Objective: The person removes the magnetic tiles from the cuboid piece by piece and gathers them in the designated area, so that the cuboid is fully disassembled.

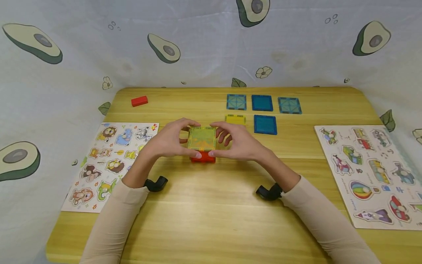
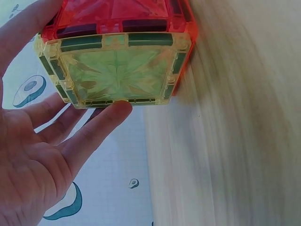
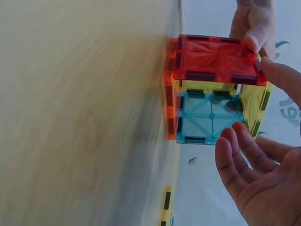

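Beige sleeves [image 1: 108,227]: nearest the head camera, they angle inward over the wooden table [image 1: 204,220] toward the grip.
Tile box [image 1: 202,138]: between both hands, yellow on top; the left hand [image 1: 169,139] pinches it, thumb in front and fingers behind, while the right hand [image 1: 239,141] spans its top from front edge to rear.
Blue tiles [image 1: 265,124]: beyond the grip and to its right, with a yellow tile [image 1: 235,119] just past the right hand, where a sideways withdrawal might nudge it.
Animal board [image 1: 108,165]: close to the grip's left, limiting room there; the vehicle board [image 1: 372,176] sits well apart to its right.
Table edges: the far one runs well beyond the grip, past the tiles; free room lies on the near side, between the forearms.
Yellow side panel [image 2: 117,70]: in the left wrist view, a left fingertip touches its rear edge; uneven squeezing against the red front panel [image 2: 113,16] could part their seam.
Blue back panel [image 3: 211,115]: in the right wrist view, visible through the box's unwalled side, by the right fingers; lacking support there, the box could fold if pressed hard from above.
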Available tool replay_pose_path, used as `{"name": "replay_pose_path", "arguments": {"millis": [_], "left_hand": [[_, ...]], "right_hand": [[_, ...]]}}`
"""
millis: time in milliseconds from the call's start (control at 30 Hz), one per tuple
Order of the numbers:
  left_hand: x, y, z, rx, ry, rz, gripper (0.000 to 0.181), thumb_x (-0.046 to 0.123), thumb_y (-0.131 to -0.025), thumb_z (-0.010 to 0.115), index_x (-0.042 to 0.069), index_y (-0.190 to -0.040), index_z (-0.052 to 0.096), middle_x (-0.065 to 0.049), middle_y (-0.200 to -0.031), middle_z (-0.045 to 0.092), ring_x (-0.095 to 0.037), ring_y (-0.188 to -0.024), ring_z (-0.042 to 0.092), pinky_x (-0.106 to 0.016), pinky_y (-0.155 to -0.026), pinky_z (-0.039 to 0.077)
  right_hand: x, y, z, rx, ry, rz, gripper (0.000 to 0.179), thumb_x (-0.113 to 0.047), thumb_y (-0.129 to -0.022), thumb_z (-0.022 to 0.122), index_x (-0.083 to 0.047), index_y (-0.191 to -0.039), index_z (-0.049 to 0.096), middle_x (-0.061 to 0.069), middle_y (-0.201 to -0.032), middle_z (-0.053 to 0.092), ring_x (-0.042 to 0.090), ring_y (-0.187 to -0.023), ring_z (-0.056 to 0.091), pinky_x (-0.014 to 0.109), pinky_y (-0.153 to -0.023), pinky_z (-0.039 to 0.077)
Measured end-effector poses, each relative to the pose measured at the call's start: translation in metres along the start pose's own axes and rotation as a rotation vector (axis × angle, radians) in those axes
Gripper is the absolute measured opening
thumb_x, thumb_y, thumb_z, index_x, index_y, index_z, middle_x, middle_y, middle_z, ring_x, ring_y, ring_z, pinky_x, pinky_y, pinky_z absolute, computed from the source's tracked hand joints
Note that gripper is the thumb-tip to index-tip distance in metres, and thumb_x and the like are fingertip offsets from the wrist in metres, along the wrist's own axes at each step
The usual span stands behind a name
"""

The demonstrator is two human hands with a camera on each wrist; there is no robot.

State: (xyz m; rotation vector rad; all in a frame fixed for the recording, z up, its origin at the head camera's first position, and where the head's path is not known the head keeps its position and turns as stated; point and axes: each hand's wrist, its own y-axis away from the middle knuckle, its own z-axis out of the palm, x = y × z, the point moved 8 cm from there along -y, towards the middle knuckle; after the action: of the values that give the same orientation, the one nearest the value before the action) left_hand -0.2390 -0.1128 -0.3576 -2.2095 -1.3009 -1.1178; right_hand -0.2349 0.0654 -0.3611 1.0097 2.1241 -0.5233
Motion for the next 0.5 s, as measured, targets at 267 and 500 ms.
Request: {"name": "replay_pose_path", "arguments": {"millis": [267, 500], "left_hand": [[-0.0026, -0.0010, 0.0020, -0.018, 0.044, -0.022, 0.088, 0.037, -0.074, 0.095, 0.015, -0.147, 0.052, -0.001, -0.151, 0.050, -0.029, -0.140, 0.047, -0.043, -0.098, 0.059], [-0.0048, -0.0017, 0.0021, -0.016, 0.076, -0.041, 0.088, 0.036, -0.072, 0.096, 0.017, -0.146, 0.053, 0.000, -0.147, 0.052, -0.028, -0.139, 0.048, -0.043, -0.097, 0.059]], "right_hand": [[-0.0031, -0.0014, 0.0000, 0.023, 0.015, -0.002, 0.078, -0.036, -0.082, 0.087, -0.008, -0.147, 0.054, 0.007, -0.106, 0.066, 0.020, -0.089, 0.066, 0.033, -0.079, 0.061], [-0.0004, -0.0024, -0.0011, 0.061, -0.047, 0.025, 0.076, -0.031, -0.077, 0.092, -0.009, -0.142, 0.059, 0.007, -0.103, 0.065, 0.022, -0.090, 0.065, 0.037, -0.081, 0.061]]}}
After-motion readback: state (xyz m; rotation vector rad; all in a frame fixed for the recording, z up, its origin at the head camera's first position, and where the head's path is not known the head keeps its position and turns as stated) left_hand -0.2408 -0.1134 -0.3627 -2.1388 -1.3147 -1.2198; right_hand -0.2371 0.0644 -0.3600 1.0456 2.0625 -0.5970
